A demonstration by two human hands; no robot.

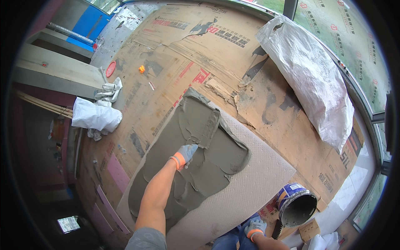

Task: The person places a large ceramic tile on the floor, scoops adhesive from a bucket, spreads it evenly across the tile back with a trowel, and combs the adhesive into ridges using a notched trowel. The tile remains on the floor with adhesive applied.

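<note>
My left hand (186, 156), in a grey glove with an orange cuff, is closed around the handle of a trowel (211, 131). The blade is smeared with grey mortar and hard to tell from what it lies on. Under it, a thick, uneven layer of wet mortar (166, 179) covers much of a pale, dimpled slab (254, 179). My right hand (255, 228), gloved alike, rests on my bent knee with nothing visible in it. Beside that hand, a dark toothed tool (277, 229) stands against a bucket (291, 191) with mortar-coated inner walls.
Printed cardboard (175, 58) covers the floor. A large white woven sack (308, 79) lies along the window (341, 37) on the right. At the left sits a smaller white bag (96, 116). Pink strips (112, 208) lie left of the slab, and an orange object (141, 69) lies farther off.
</note>
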